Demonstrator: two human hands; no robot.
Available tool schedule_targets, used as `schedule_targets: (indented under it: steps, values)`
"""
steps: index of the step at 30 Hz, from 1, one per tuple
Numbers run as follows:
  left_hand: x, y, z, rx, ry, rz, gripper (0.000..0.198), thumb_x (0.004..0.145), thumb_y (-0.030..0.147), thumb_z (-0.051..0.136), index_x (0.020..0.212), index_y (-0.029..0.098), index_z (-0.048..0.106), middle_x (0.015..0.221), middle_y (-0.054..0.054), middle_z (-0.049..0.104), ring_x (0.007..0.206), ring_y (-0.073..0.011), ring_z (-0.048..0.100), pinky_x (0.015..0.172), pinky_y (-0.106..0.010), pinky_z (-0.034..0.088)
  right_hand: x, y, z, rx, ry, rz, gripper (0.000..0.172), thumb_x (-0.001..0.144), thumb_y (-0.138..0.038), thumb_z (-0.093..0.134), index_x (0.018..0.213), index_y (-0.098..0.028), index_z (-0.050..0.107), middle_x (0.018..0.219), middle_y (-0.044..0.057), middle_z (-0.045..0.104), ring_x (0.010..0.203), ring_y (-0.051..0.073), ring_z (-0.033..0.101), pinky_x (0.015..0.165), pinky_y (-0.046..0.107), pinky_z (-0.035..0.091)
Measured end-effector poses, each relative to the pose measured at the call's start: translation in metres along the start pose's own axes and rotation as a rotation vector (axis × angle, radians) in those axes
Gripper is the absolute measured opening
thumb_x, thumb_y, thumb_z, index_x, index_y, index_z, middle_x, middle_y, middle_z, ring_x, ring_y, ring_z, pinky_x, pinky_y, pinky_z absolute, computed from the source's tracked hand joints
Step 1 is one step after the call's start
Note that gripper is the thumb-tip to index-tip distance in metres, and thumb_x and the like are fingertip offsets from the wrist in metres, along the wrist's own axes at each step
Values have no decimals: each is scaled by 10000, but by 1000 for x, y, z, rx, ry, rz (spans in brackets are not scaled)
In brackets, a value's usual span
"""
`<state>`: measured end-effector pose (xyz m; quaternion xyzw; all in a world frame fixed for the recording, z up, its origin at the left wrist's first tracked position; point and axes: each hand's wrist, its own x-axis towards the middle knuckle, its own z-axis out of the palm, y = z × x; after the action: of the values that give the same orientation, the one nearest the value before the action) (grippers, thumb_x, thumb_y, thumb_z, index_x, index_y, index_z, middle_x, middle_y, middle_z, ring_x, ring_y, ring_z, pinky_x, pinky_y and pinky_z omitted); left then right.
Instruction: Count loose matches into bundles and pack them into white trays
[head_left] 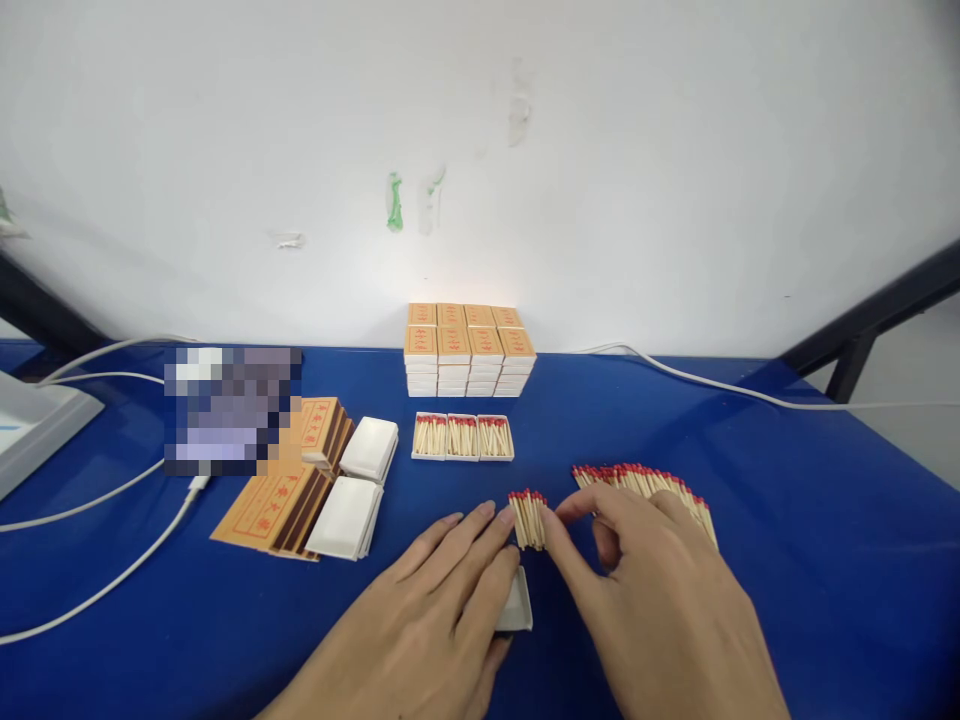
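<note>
A small bunch of red-headed matches (529, 522) stands between my hands in the middle of the table. My left hand (442, 600) reaches in from the left, its long fingers stretched against the bunch's left side. Its index finger and thumb are closed about the left side of a white matchbox tray (516, 604), which is partly hidden under the hand. On the right, my right hand (645, 570) is curled, thumb and index finger close together at the bunch's right side. Behind it lies a spread pile of matches (637, 480), partly covered by the hand.
Three trays filled with matches (463, 437) lie in a row before stacked matchboxes (470, 345) at the wall. To the left are white trays (349, 515), flat orange sleeves (274, 505), a blurred-out object (232, 410) and white cables (142, 590). The table (795, 560) is blue.
</note>
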<state>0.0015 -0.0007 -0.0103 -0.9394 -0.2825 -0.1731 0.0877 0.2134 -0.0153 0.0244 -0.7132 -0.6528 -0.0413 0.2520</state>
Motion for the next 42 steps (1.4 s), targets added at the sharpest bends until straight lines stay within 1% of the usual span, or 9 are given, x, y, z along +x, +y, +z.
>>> schedule_targets:
  steps: [5, 8, 10, 15, 21, 25, 29, 36, 42]
  values:
    - [-2, 0, 2, 4, 17, 10, 478, 1183, 284, 361, 1560, 87, 578, 1671, -127, 570, 1513, -280, 596, 1184, -415, 550, -2, 19, -1, -127, 103, 12, 509, 1085, -633, 424, 971, -270, 761, 797, 84, 719, 831, 333, 638, 674, 431, 432]
    - [-1, 0, 2, 21, 31, 6, 484, 1182, 285, 354, 1564, 86, 575, 1658, -125, 584, 1494, -274, 616, 1169, -407, 562, -3, 23, 3, -215, 144, -24, 570, 1110, -616, 367, 1008, -246, 789, 878, 109, 757, 856, 337, 625, 675, 427, 426]
    - [-1, -1, 2, 28, 32, 8, 481, 1181, 280, 350, 1554, 87, 584, 1649, -121, 596, 1492, -269, 619, 1164, -399, 565, -3, 23, 6, -252, 153, -56, 564, 1122, -569, 363, 1023, -228, 801, 898, 114, 764, 843, 328, 609, 695, 433, 437]
    - [0, -2, 1, 29, 31, 13, 488, 1180, 283, 348, 1565, 81, 568, 1660, -125, 581, 1491, -273, 620, 1166, -404, 564, -4, 21, 9, -269, 161, -113, 477, 1119, -445, 413, 1037, -196, 811, 879, 106, 760, 841, 323, 582, 749, 449, 450]
    - [0, -1, 0, 4, 31, 12, 465, 1180, 267, 354, 1542, 92, 587, 1644, -120, 600, 1485, -272, 626, 1158, -407, 570, -4, 19, 10, -288, 160, -135, 435, 1100, -377, 437, 1042, -167, 813, 852, 111, 754, 853, 336, 574, 787, 474, 453]
    - [0, -1, 1, -6, 18, 17, 466, 1181, 276, 368, 1554, 80, 568, 1652, -129, 592, 1502, -273, 608, 1182, -407, 553, -4, 19, 11, -291, 158, -139, 411, 1094, -367, 448, 1052, -172, 808, 867, 116, 757, 860, 340, 577, 789, 478, 454]
    - [-1, -1, 2, -8, 14, 9, 475, 1181, 291, 383, 1569, 79, 556, 1661, -125, 584, 1512, -273, 597, 1196, -402, 542, -4, 18, 12, -300, 158, -119, 398, 1090, -363, 448, 1005, -192, 797, 876, 115, 764, 873, 347, 583, 794, 482, 451]
    - [-2, -1, 3, -6, 22, 9, 473, 1182, 280, 357, 1559, 85, 567, 1658, -122, 587, 1505, -275, 605, 1176, -412, 562, -4, 17, 12, -308, 176, -140, 418, 1105, -372, 421, 1002, -200, 788, 849, 104, 759, 836, 339, 581, 769, 469, 436]
    - [-1, -1, 1, -4, 41, 12, 461, 1181, 265, 352, 1535, 84, 585, 1628, -123, 618, 1484, -272, 627, 1158, -407, 574, -3, 17, 12, -286, 177, -132, 432, 1100, -376, 419, 935, -215, 785, 823, 100, 746, 832, 332, 584, 765, 464, 439]
